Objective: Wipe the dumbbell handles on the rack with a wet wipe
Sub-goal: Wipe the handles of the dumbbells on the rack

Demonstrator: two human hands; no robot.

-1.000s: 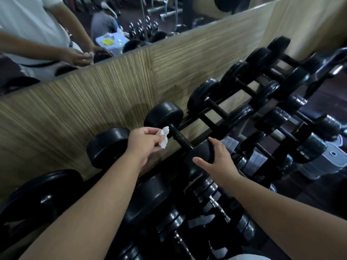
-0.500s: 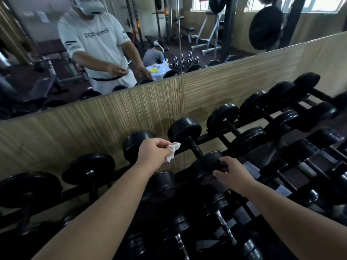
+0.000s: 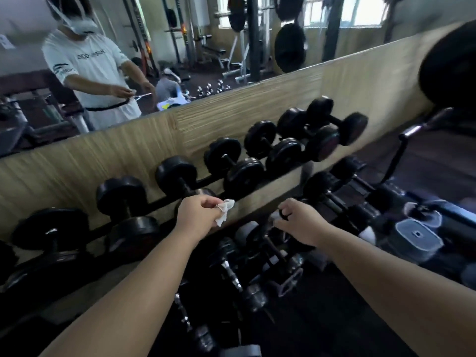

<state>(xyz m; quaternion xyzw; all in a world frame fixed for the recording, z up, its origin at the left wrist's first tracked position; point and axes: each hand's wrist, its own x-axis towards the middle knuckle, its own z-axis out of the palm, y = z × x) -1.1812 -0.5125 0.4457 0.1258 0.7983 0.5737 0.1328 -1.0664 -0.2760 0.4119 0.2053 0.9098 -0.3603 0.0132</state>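
A gym wall with a wood panel (image 3: 77, 161) below a mirror (image 3: 159, 47) backs a rack (image 3: 164, 202) of black dumbbells (image 3: 177, 176) in tiers. The left hand (image 3: 198, 215) is closed around a crumpled wet wipe (image 3: 224, 207), held off any handle, while the right hand (image 3: 300, 222) curls loosely around something dark on the lower tier; what it is cannot be told. This looks like a move between dumbbells, and next the wipe must come down onto a bare handle.
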